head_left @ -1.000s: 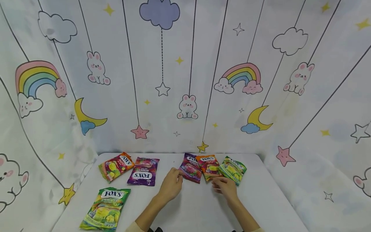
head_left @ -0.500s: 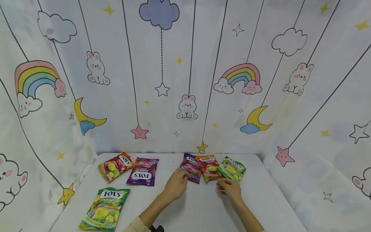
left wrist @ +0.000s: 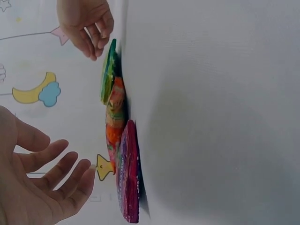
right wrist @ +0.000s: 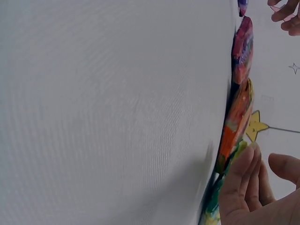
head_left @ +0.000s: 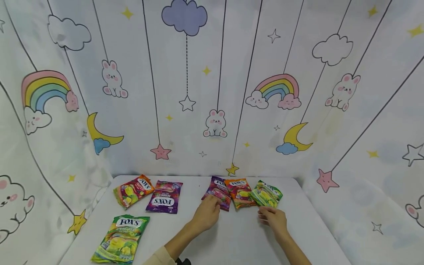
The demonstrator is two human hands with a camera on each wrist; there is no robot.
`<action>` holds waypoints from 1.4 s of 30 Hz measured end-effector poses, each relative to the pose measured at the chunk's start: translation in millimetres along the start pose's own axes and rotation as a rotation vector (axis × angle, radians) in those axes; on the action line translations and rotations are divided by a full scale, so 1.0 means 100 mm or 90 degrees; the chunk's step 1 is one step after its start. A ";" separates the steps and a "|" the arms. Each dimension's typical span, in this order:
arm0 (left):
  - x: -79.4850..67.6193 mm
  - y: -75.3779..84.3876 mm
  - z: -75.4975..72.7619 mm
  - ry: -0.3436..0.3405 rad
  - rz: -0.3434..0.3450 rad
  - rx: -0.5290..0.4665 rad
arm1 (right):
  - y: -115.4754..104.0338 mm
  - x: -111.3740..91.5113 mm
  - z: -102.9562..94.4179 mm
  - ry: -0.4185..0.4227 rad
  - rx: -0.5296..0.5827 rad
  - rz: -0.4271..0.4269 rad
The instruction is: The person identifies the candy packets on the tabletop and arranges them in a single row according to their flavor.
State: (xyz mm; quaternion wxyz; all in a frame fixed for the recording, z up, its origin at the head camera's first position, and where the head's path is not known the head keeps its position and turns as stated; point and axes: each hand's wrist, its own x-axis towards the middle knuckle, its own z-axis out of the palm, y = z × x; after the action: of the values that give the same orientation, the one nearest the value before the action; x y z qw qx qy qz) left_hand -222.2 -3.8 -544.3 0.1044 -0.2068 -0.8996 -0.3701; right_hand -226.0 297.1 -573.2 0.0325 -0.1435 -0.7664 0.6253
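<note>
Three candy bags lie in a row at the back right of the table: a purple berries bag (head_left: 219,189), an orange-red fruits bag (head_left: 240,194) and a small green bag (head_left: 267,194). My left hand (head_left: 207,212) overlaps the purple bag's lower left part in the head view. In the left wrist view its fingers are loosely bent, with a gap between them and the purple bag (left wrist: 129,173). Just in front of the green bag is my right hand (head_left: 274,219), fingers relaxed and holding nothing. The right wrist view shows its thumb (right wrist: 283,168) apart from the fingers.
On the left lie another fruits bag (head_left: 134,191), a purple berries bag (head_left: 164,197) turned upside down, and a larger green spring tea bag (head_left: 120,239) nearer the front. A white printed cloth wall (head_left: 185,162) stands behind the white table (head_left: 232,243).
My left hand has moved right, over the lower part of the purple bag. My right hand has shifted right from the fruits bag toward the green one. The bags lie as before.
</note>
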 end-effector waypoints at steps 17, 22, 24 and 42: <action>0.21 0.19 0.27 -0.014 0.043 0.005 | 0.07 0.19 -0.36 0.080 0.000 0.016; 0.25 0.18 0.34 -0.024 0.026 -0.006 | 0.13 0.25 -0.45 0.096 -0.004 0.016; 0.26 0.16 0.38 -0.022 0.022 -0.015 | 0.16 0.28 -0.48 0.103 -0.002 0.015; 0.48 0.20 0.63 -0.025 0.017 -0.032 | 0.21 0.44 -0.58 0.143 -0.030 0.028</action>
State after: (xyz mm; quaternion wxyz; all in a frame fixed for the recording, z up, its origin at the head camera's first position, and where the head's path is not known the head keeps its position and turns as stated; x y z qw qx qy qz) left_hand -258.3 67.3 -560.0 0.0868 -0.2285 -0.8890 -0.3873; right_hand -251.3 367.0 -586.4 0.1011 -0.2306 -0.7688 0.5879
